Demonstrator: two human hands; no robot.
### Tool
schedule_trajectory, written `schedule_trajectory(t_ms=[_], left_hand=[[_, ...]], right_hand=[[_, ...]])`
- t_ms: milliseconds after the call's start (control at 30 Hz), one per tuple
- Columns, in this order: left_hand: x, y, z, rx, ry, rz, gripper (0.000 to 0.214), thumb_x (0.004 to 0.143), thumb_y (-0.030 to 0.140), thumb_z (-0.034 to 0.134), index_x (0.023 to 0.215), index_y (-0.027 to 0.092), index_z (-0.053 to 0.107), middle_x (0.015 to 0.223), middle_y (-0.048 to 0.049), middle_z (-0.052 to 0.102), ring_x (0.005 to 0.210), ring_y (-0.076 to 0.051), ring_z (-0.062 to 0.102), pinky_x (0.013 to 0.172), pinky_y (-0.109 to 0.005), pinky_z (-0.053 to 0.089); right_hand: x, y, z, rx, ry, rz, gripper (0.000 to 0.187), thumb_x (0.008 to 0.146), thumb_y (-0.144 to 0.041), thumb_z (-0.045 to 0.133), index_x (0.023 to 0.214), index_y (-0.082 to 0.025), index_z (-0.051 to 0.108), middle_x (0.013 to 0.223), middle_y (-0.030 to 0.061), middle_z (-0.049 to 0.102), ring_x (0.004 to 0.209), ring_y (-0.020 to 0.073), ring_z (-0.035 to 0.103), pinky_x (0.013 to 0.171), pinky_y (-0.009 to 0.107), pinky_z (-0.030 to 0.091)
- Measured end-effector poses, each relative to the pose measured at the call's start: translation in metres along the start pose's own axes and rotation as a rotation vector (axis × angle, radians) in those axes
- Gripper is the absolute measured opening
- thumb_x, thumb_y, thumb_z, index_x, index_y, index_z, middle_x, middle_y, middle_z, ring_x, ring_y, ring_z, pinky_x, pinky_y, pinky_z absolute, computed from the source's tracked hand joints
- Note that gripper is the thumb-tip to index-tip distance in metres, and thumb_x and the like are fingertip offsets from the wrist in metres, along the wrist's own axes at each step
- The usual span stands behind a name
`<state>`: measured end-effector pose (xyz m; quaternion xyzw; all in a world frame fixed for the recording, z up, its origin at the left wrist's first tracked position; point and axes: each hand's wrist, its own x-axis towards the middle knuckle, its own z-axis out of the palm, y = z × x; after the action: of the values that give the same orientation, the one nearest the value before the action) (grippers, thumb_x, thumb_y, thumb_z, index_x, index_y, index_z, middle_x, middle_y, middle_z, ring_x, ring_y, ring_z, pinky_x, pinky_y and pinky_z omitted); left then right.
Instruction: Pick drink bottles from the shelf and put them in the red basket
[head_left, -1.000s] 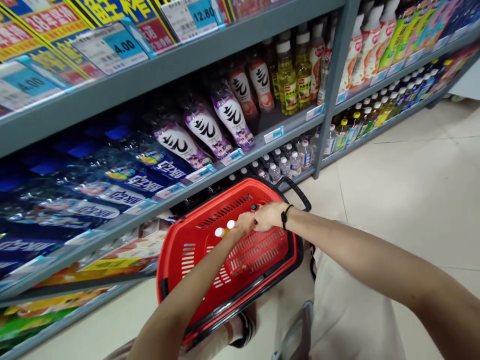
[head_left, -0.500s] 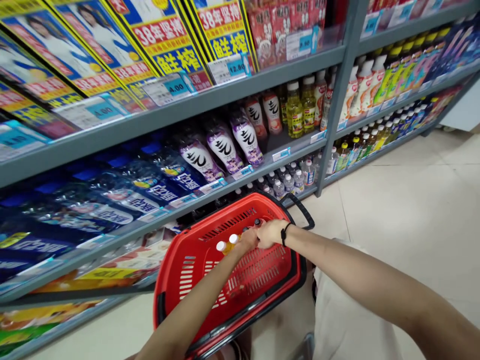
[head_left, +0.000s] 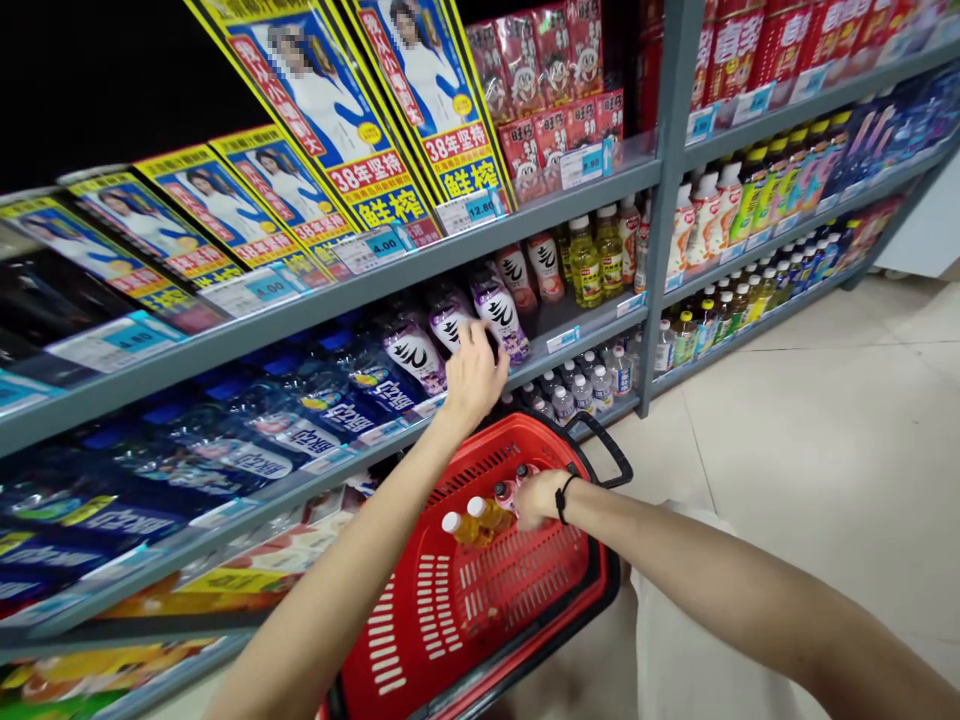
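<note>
Left hand (head_left: 476,372) at shelf edge (head_left: 598,325) by purple-labelled bottles (head_left: 412,355), fingers loosely spread; right hand (head_left: 540,498) inside basket (head_left: 442,640), grip unclear; floor (head_left: 795,410) rightward.

Yellow-and-blue cartons (head_left: 311,95) stood along the upper shelf (head_left: 555,207), with red drink boxes (head_left: 553,62) stacked beside them and price tags (head_left: 471,211) fixed to its edge, one reading 12.80. Beneath, blue-labelled bottles (head_left: 337,412) sat close in a row. Yellow-green bottles (head_left: 586,268) stood near a grey post (head_left: 663,220); beyond it stood red containers (head_left: 739,55). The tiled floor (head_left: 795,425) was pale.
</note>
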<state>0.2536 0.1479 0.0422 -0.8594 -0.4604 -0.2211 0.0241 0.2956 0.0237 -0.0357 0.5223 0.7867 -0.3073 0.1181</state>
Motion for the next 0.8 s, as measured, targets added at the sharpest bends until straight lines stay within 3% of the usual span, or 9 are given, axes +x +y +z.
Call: schedule_trajectory(t_ms=[33,100,267,400,500,600,667,800], left_hand=[[0.013,0.009,-0.009,0.001,0.107,-0.005,0.054,0.100,0.037,0.041,0.147,0.011,0.035,0.149,-0.0253,0.043,0.121,-0.037,0.061,0.093,-0.043,0.051],[0.036,0.023,-0.020,0.007,0.202,-0.034,0.065,0.096,0.039,0.049,0.151,0.007,0.030,0.148,-0.0283,0.043,0.124,-0.040,0.059,0.095,-0.045,0.050],[0.078,0.034,-0.015,0.097,0.116,-0.163,0.091,0.087,0.048,0.064,0.150,-0.008,0.028,0.123,-0.0339,0.062,0.114,-0.045,0.064,0.097,-0.048,0.050],[0.088,0.031,0.000,0.112,0.136,-0.181,0.100,0.085,0.053,0.067,0.149,-0.013,0.026,0.116,-0.0331,0.066,0.110,-0.045,0.065,0.093,-0.048,0.051],[0.078,0.033,0.002,0.097,0.143,-0.149,0.092,0.083,0.054,0.069,0.145,-0.007,0.037,0.129,-0.0333,0.058,0.113,-0.044,0.063,0.092,-0.046,0.051],[0.057,0.036,-0.009,0.084,0.129,-0.017,0.079,0.086,0.055,0.066,0.140,0.001,0.045,0.139,-0.0293,0.051,0.111,-0.041,0.064,0.087,-0.042,0.052],[0.037,0.036,-0.025,0.024,0.175,0.070,0.073,0.087,0.056,0.066,0.137,0.005,0.048,0.135,-0.0248,0.053,0.110,-0.038,0.064,0.086,-0.039,0.052],[-0.016,0.028,-0.075,-0.214,0.436,0.161,0.065,0.080,0.058,0.073,0.120,0.010,0.058,0.118,-0.0163,0.061,0.109,-0.030,0.063,0.094,-0.036,0.051]], right_hand=[[-0.001,-0.001,-0.001,-0.016,-0.038,0.008,0.035,0.081,-0.024,0.064,0.111,-0.008,0.074,0.111,0.0218,0.074,0.105,0.0356,0.072,0.087,0.047,0.059],[-0.003,-0.002,-0.002,-0.041,-0.092,0.016,0.041,0.084,-0.026,0.062,0.117,-0.005,0.072,0.116,0.0235,0.072,0.110,0.0365,0.070,0.088,0.048,0.059],[-0.007,0.004,0.001,-0.057,-0.113,0.012,0.052,0.081,-0.024,0.063,0.130,-0.007,0.066,0.120,0.0231,0.070,0.110,0.0359,0.070,0.090,0.047,0.058],[-0.008,0.013,0.007,-0.052,-0.095,0.017,0.057,0.080,-0.025,0.065,0.135,-0.012,0.063,0.124,0.0209,0.070,0.113,0.0346,0.069,0.092,0.044,0.057],[-0.011,0.015,0.009,-0.037,-0.081,0.049,0.053,0.083,-0.028,0.064,0.133,-0.010,0.065,0.127,0.0231,0.067,0.117,0.0353,0.067,0.095,0.044,0.056],[-0.017,0.014,0.006,0.003,-0.081,0.082,0.047,0.084,-0.028,0.064,0.123,-0.003,0.070,0.123,0.0266,0.068,0.116,0.0372,0.067,0.095,0.044,0.056],[-0.022,0.012,0.002,0.042,-0.062,0.085,0.046,0.082,-0.027,0.066,0.121,-0.002,0.070,0.123,0.0272,0.067,0.117,0.0388,0.066,0.097,0.045,0.055],[-0.025,0.015,-0.002,0.164,0.035,0.046,0.042,0.086,-0.028,0.065,0.122,-0.005,0.068,0.127,0.0262,0.066,0.121,0.0388,0.063,0.101,0.049,0.050]])
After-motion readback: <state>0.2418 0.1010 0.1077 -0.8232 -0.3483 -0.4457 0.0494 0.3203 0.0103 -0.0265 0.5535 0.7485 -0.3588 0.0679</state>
